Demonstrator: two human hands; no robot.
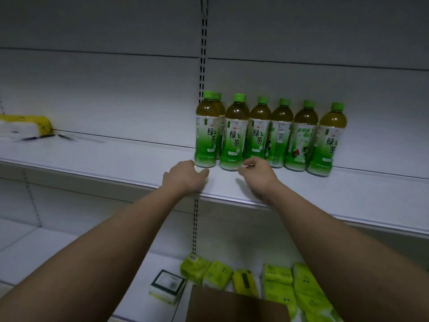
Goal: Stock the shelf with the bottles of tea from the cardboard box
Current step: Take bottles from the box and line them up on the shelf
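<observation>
Several green tea bottles (257,133) with green caps stand in a row on the white shelf (116,159), right of the slotted upright. At the left end, one bottle (205,133) has another half hidden behind it. My left hand (185,176) hovers over the shelf just in front of that bottle, fingers relaxed and holding nothing. Loosely curled and holding nothing, my right hand (255,174) sits just in front of the second and third bottles. A flap of the cardboard box (234,305) shows at the bottom edge.
Yellow-green tissue packs (278,282) and a white boxed pack (167,285) lie on the lower shelf beside the box. A yellow and white pack (25,126) sits at the far left of the bottle shelf. The slotted upright (202,73) runs down the back panel.
</observation>
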